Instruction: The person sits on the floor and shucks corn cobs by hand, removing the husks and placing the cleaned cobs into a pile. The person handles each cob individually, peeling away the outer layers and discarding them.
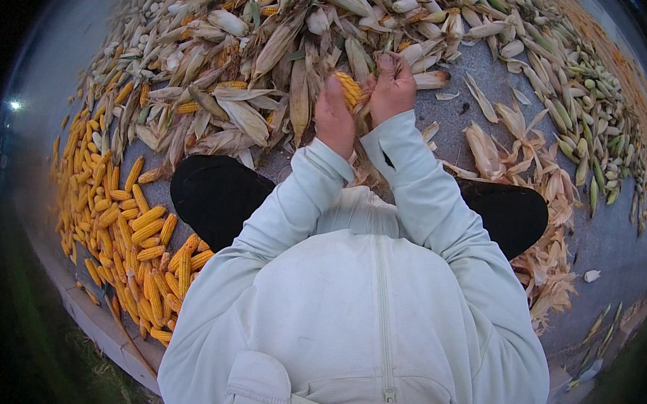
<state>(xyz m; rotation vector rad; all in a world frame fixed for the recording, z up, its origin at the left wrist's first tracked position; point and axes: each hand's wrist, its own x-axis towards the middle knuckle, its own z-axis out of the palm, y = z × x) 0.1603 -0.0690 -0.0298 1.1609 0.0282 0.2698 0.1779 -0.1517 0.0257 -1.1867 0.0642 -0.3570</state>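
Note:
A partly husked ear of corn (347, 91) is between my hands, its yellow kernels bare toward the left. My left hand (335, 114) grips the bare end of the cob. At the ear's other end, my right hand (392, 88) has its fingers closed on the dry husk (365, 100). Part of the husk is hidden behind my fingers and wrists. Just beyond my hands lies a large heap of ears still in dry husks (278, 50), some showing yellow kernels.
Bare yellow cobs (127, 232) are piled at my left. Loose stripped husks (550, 220) lie by my right knee (505, 213). Farther right, a band of unhusked ears (581, 119) runs along the concrete ground (593, 246). A thin stick (130, 338) rests near the left edge.

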